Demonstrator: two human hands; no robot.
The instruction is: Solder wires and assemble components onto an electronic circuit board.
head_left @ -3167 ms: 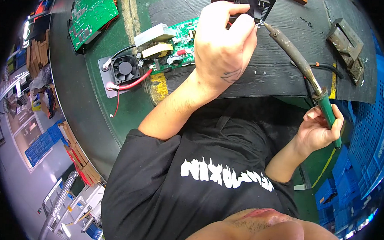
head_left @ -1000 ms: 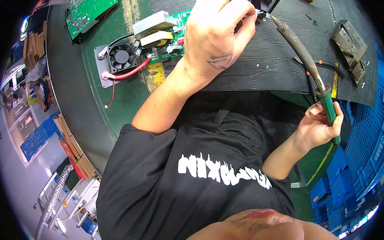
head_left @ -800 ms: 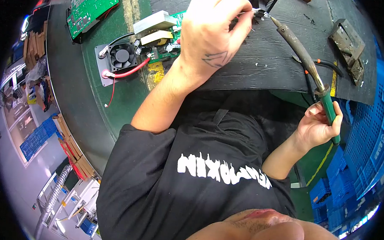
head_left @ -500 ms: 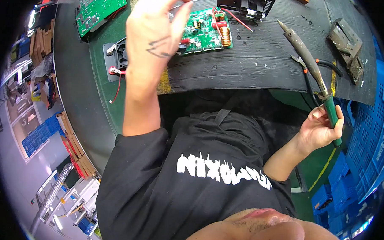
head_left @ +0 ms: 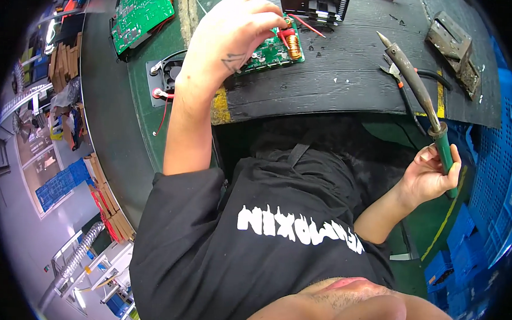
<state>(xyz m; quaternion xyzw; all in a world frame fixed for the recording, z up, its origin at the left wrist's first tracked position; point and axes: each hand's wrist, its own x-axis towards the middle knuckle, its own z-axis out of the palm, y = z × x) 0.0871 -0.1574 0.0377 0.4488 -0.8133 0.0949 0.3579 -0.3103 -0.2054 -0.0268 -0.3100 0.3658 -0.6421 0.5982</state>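
Observation:
My left hand [head_left: 229,43] reaches over a green circuit board [head_left: 265,60], its fingertips pinched beside the red wires near a copper coil [head_left: 294,47]. Whatever lies between those fingertips is hidden; a thin strand [head_left: 197,1] runs toward the back of this hand. Much of the board is covered by the hand. At the right, my right hand [head_left: 427,176] grips the green handle of a soldering iron [head_left: 420,97]. Its pointed tip is up, angled toward the far left, apart from the board.
A black finned housing [head_left: 316,5] stands behind the board. Left are a fan [head_left: 167,78] with leads and another green board [head_left: 143,19]. Orange-handled cutters [head_left: 398,77] lie beside the iron; a worn metal bracket [head_left: 452,51] is far right. Blue crates [head_left: 496,151] stand beyond the bench edge.
My left hand has moved right and slightly down, its fingers now by the coil and red wires. The soldering iron has stayed almost in place in my right hand.

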